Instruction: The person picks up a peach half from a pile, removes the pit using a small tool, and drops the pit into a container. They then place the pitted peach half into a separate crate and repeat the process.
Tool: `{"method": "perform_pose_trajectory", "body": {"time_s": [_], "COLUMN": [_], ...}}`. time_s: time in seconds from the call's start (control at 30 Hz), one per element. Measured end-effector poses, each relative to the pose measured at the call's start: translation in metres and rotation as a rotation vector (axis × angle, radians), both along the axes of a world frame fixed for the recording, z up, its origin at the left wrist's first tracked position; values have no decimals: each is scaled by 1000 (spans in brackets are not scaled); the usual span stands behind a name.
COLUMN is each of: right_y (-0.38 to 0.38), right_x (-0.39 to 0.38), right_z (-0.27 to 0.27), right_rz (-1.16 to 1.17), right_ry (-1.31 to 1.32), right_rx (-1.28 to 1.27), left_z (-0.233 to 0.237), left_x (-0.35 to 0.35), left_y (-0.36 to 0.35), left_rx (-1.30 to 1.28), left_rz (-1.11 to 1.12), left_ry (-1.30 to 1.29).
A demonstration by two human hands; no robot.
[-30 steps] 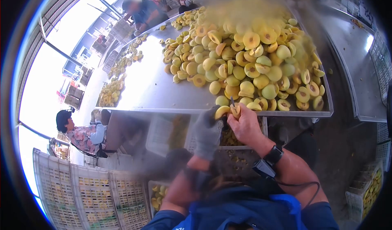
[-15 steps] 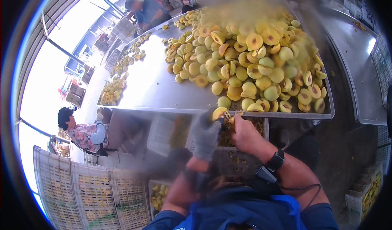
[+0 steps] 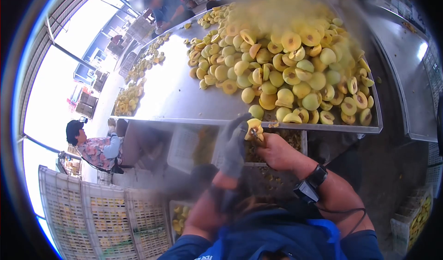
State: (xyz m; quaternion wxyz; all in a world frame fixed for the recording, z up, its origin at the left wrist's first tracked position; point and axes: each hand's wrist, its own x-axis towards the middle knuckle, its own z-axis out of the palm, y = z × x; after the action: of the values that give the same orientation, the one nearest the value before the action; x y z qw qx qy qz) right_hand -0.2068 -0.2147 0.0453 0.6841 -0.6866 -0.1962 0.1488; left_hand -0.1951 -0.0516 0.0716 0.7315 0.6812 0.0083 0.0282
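My left hand (image 3: 234, 142), in a grey glove, holds a yellow peach half (image 3: 253, 125) by its edge, cut face towards me. Bare and closed, my right hand (image 3: 280, 153) grips a small metal tool (image 3: 255, 134) whose tip is at the pit hollow of that half. The tool's handle is hidden in my fist. Just beyond, a big heap of peach halves (image 3: 277, 77) covers the right part of a metal table (image 3: 184, 103). Below both hands, a crate (image 3: 303, 144) contains brownish scraps.
At left a seated person (image 3: 99, 144) faces the table; another person (image 3: 170, 10) leans at its far side. Stacked white crates (image 3: 106, 214) stand at lower left. A crate of fruit (image 3: 417, 220) is at lower right, a second metal table (image 3: 406, 75) at right. A blur covers the heap's top.
The peach half has turned its cut face towards me, and the tool tip now shows against it. My left fingers have shifted around its edge. The view has moved slightly.
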Motion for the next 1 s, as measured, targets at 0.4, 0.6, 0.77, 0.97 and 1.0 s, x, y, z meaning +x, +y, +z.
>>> {"method": "perform_pose_trajectory", "body": {"time_s": [0.4, 0.6, 0.77, 0.97, 1.0], "right_y": [-3, -3, -3, -2, -1], "right_x": [-13, -18, -11, -10, -10], "right_z": [6, 14, 24, 6, 5], "right_rz": [469, 234, 100, -31, -38], "right_ry": [547, 618, 589, 315, 280], "right_rx": [235, 191, 142, 98, 69], "left_z": [-32, -26, -17, 19, 23], "left_x": [21, 29, 41, 72, 78], "left_y": [33, 104, 126, 122, 107], "left_rx": [767, -7, 465, 1089, 1027], "left_rz": [-69, 326, 400, 353, 331], "left_ry": [-614, -81, -166, 210, 182]}}
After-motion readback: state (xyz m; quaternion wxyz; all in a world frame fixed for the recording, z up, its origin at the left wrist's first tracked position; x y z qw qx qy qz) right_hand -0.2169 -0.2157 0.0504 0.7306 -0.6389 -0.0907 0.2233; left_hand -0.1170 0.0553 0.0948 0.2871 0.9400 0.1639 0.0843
